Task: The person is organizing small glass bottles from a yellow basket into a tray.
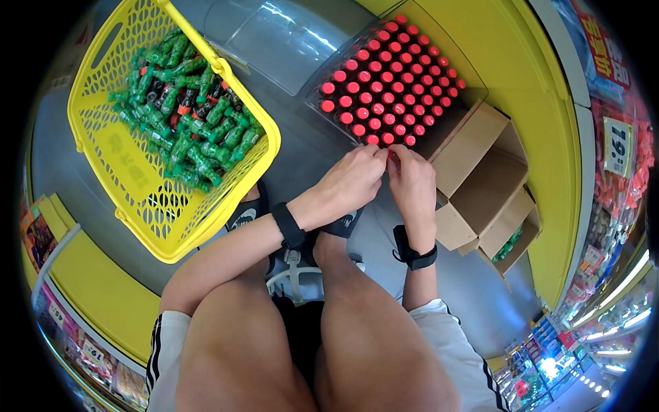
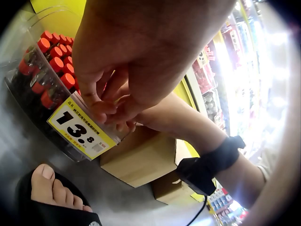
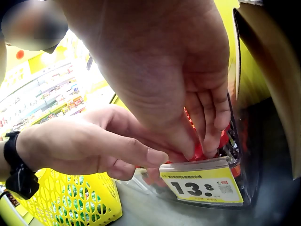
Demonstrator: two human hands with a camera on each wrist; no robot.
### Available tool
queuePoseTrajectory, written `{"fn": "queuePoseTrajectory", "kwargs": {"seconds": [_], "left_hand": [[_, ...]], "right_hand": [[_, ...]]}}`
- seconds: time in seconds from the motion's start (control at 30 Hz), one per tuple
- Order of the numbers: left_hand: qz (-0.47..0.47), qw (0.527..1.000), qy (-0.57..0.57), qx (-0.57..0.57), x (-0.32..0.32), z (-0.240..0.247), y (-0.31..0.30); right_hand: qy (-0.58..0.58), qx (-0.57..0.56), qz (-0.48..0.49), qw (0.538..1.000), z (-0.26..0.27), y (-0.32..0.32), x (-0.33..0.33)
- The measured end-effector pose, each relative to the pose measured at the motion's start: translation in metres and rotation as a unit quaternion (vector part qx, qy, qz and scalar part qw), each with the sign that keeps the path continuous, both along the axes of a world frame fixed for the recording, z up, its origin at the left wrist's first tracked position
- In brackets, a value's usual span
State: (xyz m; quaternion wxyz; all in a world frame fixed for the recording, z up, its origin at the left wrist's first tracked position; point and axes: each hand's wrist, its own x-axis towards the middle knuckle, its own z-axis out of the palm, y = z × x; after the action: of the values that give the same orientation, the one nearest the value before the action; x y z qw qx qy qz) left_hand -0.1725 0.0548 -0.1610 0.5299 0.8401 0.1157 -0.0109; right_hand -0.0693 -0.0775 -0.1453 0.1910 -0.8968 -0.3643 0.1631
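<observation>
So, going left to right: there's a yellow basket (image 1: 127, 161) heaped with mini green bottles (image 1: 206, 130), plus a few dark ones mixed in. Next is a clear lid (image 1: 274, 48) flat on the floor, then a clear tub (image 1: 473, 81) holding the red-capped bottles (image 1: 391, 89), standing upright in tight rows.

Both hands are together at the tub's near edge. The left hand (image 1: 349, 177) has its fingertips bunched right beside the other's, but they overlap so much that I honestly can't tell if it's gripping anything. The right hand (image 1: 415, 182) has thumb and fingers pinching a red cap (image 3: 199, 152). Past that, a cardboard box (image 1: 467, 154) sits open just beside the tub.

What could go wrong, imo: that pinch is all fingertips, so a slick cap could slip and the bottle might drop between tub and box. Rows this tight could also get knocked crooked by a sideways shove, and a knuckle could catch the price card on the rim.

The wrist views both show that price card (image 2: 82, 127), reading 13.8; from the head it's hidden. Only the right wrist shows the pinch up close, while only the head shows the lid and the full rows.
</observation>
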Motion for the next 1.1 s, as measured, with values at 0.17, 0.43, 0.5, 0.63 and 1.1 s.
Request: {"fn": "queuePoseTrajectory", "kwargs": {"seconds": [0.17, 0.43, 0.5, 0.63, 1.1], "left_hand": [[0.002, 1.000, -0.025, 0.006, 0.006, 0.040, 0.021], [0.102, 0.984, -0.132, 0.065, -0.008, 0.105, 0.081], [0.155, 0.976, -0.132, 0.074, -0.019, 0.120, 0.097], [0.228, 0.956, -0.120, 0.141, -0.049, 0.147, 0.137], [0.359, 0.880, -0.007, 0.310, -0.137, 0.081, 0.240]], "right_hand": [[0.013, 0.026, 0.003, 1.000, 0.025, 0.011, 0.005], [0.054, 0.035, 0.061, 0.996, 0.100, 0.073, -0.009], [0.037, 0.051, 0.090, 0.994, 0.119, 0.094, -0.016], [0.058, 0.111, 0.162, 0.979, 0.147, 0.133, -0.032], [0.070, 0.156, 0.361, 0.917, 0.138, 0.298, -0.090]]}}
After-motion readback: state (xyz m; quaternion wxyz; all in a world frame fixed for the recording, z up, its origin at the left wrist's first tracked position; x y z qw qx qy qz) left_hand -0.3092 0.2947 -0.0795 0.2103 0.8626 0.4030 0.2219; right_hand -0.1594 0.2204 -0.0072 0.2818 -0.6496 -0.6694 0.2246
